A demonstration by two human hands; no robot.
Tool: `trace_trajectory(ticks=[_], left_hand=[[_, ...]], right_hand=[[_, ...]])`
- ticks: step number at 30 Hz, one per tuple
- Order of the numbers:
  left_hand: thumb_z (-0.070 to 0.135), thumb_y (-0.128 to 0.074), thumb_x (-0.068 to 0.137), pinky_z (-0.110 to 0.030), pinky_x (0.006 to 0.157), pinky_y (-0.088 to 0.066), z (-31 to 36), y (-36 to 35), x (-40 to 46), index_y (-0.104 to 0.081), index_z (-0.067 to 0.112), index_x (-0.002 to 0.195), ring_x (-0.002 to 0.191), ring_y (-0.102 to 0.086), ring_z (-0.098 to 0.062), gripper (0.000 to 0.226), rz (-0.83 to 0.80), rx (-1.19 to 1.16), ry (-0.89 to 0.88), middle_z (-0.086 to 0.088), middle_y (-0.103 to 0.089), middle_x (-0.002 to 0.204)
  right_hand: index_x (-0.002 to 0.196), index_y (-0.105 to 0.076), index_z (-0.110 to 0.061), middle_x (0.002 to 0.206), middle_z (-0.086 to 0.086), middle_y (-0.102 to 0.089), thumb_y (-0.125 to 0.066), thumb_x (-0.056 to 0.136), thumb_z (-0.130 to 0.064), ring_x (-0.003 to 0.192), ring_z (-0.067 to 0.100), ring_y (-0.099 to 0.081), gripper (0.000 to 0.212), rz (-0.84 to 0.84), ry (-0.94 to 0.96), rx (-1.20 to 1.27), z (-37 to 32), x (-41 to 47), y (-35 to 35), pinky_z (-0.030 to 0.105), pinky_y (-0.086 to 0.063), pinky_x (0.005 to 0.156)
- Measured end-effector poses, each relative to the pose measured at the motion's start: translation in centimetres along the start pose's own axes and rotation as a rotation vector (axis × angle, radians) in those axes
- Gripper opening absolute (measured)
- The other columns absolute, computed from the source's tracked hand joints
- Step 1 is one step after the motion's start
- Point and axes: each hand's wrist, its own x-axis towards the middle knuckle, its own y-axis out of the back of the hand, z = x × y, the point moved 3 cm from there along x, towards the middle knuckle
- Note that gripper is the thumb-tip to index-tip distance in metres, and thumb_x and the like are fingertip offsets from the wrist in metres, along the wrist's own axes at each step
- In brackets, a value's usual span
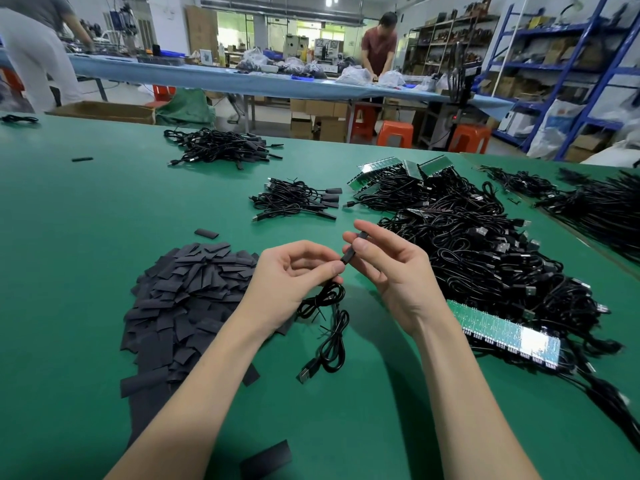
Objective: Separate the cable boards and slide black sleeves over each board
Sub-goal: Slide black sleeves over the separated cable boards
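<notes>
No readable writing anywhere

From where I stand, nothing can be read: the green board strips [502, 329] carry fine printed markings too small and glare-washed to make out, the cardboard boxes [320, 123] under the far bench show blank faces, and the cartons on the blue shelving [554, 53] are too blurred for any label or number.
</notes>
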Motion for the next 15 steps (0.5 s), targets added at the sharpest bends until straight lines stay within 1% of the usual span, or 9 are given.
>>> trace_trajectory(ticks=[3,5,8,10,12,15], left_hand=[[0.020,-0.083,0.072,-0.022,0.074,-0.057,0.11,0.00,-0.11,-0.079,0.020,0.082,0.072,-0.075,-0.020,0.010,-0.013,0.014,0.008,-0.011,-0.077,0.079],[0.019,-0.083,0.073,-0.022,0.073,-0.057,0.14,-0.14,-0.14,-0.079,0.020,0.082,0.071,-0.075,-0.019,0.010,-0.015,0.013,0.006,-0.010,-0.077,0.079],[0.017,-0.083,0.072,-0.022,0.073,-0.057,0.18,-0.30,-0.13,-0.079,0.018,0.081,0.070,-0.075,-0.019,0.010,0.001,-0.007,-0.009,-0.009,-0.076,0.079],[0.018,-0.083,0.071,-0.022,0.072,-0.057,0.30,-0.33,-0.14,-0.078,0.017,0.081,0.069,-0.074,-0.019,0.012,0.016,-0.016,-0.015,-0.008,-0.076,0.078],[0.018,-0.083,0.071,-0.021,0.072,-0.057,0.35,-0.31,-0.14,-0.078,0.017,0.082,0.070,-0.075,-0.020,0.012,0.023,-0.014,-0.020,-0.008,-0.076,0.078],[0.010,-0.083,0.075,-0.022,0.072,-0.057,0.20,-0.30,-0.12,-0.078,0.016,0.082,0.070,-0.075,-0.021,0.011,0.023,-0.009,-0.018,-0.009,-0.076,0.078]], right_hand=[[0.100,-0.078,-0.010,0.101,0.017,-0.076,-0.076,0.074,-0.008,0.085,0.021,-0.074,0.026,-0.009,0.000,-0.014,-0.23,-0.05,0.12,0.025,-0.058,0.081],[0.105,-0.075,-0.008,0.100,0.017,-0.076,-0.075,0.076,-0.008,0.086,0.021,-0.073,0.029,-0.016,0.011,-0.026,-0.28,-0.04,0.05,0.026,-0.058,0.082],[0.115,-0.066,-0.010,0.101,0.017,-0.076,-0.073,0.077,-0.009,0.090,0.022,-0.074,0.038,-0.014,0.020,-0.020,-0.11,-0.03,-0.12,0.028,-0.058,0.083],[0.111,-0.065,-0.010,0.100,0.017,-0.076,-0.074,0.076,-0.007,0.089,0.022,-0.074,0.036,-0.001,0.020,0.008,0.01,-0.01,-0.23,0.027,-0.058,0.080],[0.104,-0.069,-0.010,0.099,0.017,-0.076,-0.076,0.074,-0.007,0.087,0.023,-0.074,0.030,0.018,0.013,0.022,0.19,0.01,-0.26,0.026,-0.058,0.078],[0.096,-0.076,-0.012,0.098,0.016,-0.076,-0.077,0.072,-0.007,0.083,0.023,-0.074,0.024,0.036,0.003,0.031,0.39,-0.04,-0.29,0.025,-0.058,0.076]])
